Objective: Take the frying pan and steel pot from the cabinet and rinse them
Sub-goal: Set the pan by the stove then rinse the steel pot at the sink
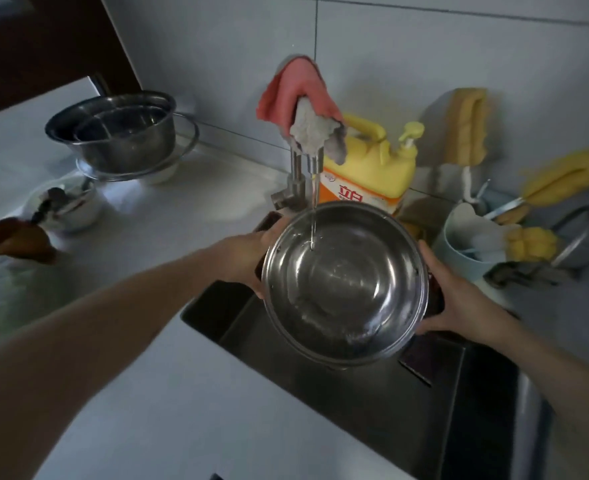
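A round steel pot (345, 285) hangs over the dark sink (372, 396), its mouth facing me. A thin stream of water from the steel tap (312, 161) falls into it, and some water pools at its bottom. My left hand (251, 254) grips the pot's left side at a dark handle. My right hand (455, 296) grips the right side at the other dark handle. No frying pan is in view.
Pink and grey cloths (303, 109) drape over the tap. A yellow detergent jug (369, 171) stands behind the sink. Nested steel pots (113, 133) and a white bowl (64, 206) sit on the counter at left. A pale blue cup with brushes (469, 244) stands at right.
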`<state>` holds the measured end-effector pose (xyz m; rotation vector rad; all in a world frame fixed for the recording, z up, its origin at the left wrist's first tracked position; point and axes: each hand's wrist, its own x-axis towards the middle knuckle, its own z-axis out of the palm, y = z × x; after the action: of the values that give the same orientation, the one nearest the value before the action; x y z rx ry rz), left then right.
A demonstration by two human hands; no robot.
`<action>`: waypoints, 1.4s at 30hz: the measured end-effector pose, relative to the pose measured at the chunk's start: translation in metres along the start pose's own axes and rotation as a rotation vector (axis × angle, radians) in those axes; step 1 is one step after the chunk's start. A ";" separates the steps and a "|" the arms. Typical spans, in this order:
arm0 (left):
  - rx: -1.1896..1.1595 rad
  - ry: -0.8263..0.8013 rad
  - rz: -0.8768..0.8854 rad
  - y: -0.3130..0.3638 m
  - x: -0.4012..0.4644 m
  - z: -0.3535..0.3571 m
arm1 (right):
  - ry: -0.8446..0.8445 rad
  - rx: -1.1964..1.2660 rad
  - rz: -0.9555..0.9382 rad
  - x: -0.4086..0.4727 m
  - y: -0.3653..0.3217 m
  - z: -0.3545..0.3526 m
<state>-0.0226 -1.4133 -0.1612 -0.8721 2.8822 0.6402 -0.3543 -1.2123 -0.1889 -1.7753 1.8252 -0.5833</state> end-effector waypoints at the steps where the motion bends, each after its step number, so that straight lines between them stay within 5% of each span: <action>1: 0.008 -0.008 0.012 0.005 0.001 0.003 | 0.010 -0.047 0.037 -0.007 0.004 -0.001; 9: 0.309 0.220 -0.044 0.019 0.002 0.039 | 0.224 -0.319 -0.007 -0.054 0.005 -0.010; 15: 0.547 0.697 0.248 0.030 -0.008 0.020 | 0.545 -0.491 -0.215 -0.082 -0.011 -0.021; 25: 0.786 1.173 0.326 0.080 -0.032 -0.060 | 0.869 -0.634 -0.467 -0.105 -0.050 -0.080; 34: 0.938 1.382 0.233 0.118 -0.047 -0.137 | 1.035 -0.761 -0.610 -0.113 -0.101 -0.144; 42: 0.954 1.368 0.217 0.119 -0.049 -0.158 | 0.997 -0.715 -0.491 -0.105 -0.114 -0.153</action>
<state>-0.0368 -1.3622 0.0360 -0.9610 3.4468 -1.9335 -0.3637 -1.1209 0.0085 -2.7725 2.4215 -1.3037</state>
